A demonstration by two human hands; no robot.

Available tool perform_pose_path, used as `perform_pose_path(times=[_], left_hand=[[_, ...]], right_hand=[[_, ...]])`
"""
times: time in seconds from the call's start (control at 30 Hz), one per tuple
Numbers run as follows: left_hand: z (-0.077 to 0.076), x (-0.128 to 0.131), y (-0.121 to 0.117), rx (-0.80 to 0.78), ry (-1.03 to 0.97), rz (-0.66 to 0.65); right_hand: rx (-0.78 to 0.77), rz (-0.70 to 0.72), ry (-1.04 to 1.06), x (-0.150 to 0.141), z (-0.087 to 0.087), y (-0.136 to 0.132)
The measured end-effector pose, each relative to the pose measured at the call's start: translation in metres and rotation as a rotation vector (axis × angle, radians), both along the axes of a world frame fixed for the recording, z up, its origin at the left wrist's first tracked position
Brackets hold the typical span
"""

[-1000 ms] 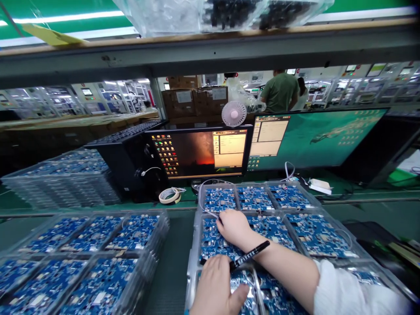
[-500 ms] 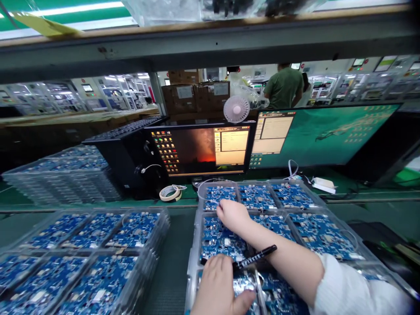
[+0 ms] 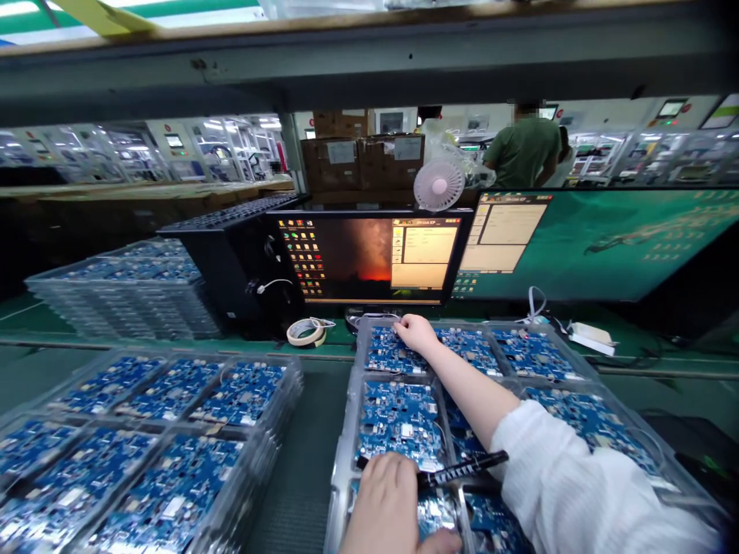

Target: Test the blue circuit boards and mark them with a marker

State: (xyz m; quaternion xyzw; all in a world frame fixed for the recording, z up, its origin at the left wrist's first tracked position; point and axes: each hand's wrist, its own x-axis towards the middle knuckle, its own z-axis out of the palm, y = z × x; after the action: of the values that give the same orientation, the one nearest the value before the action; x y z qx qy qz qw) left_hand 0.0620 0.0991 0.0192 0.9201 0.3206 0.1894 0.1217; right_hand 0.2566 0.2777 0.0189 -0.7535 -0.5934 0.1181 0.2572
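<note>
**Marker in our left hand, right hand out on the far boards**

We stand over a stack of clear plastic trays (image 3: 350,462), each split into compartments with a blue circuit board (image 3: 398,423) lying flat in each. A second stack of trays (image 3: 271,454) sits to our left, full of the same boards, and a third stack (image 3: 127,308) lies further back beyond it. A strip of dark mat (image 3: 300,462) runs between the two near stacks, giving some open room there. Past the far tray edge sit a roll of masking tape (image 3: 305,332) and a monitor (image 3: 363,258). Our right arm, in a white sleeve (image 3: 566,462), stretches forward, with the right hand (image 3: 416,333) open and its fingertips (image 3: 398,327) on the board in the far left compartment, gripping nothing. Our left hand (image 3: 386,504) lies low over the near trays, curled shut around a black marker pen (image 3: 462,469)
</note>
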Motion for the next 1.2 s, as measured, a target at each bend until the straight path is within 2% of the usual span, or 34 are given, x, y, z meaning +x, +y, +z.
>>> perform_pose_path(times=[0.23,0.77,1.2], left_hand=[[0.005,-0.001,-0.001,-0.048,0.017,-0.018],[0.006,-0.002,0.0,-0.054,0.008,-0.027],[0.012,0.0,-0.001,-0.12,-0.016,-0.007]], right_hand=[[0.0,-0.05,-0.005,0.004,-0.006,0.006],[0.0,-0.017,-0.044,0.001,-0.006,0.003],[0.0,-0.031,-0.037,0.003,-0.008,0.004]])
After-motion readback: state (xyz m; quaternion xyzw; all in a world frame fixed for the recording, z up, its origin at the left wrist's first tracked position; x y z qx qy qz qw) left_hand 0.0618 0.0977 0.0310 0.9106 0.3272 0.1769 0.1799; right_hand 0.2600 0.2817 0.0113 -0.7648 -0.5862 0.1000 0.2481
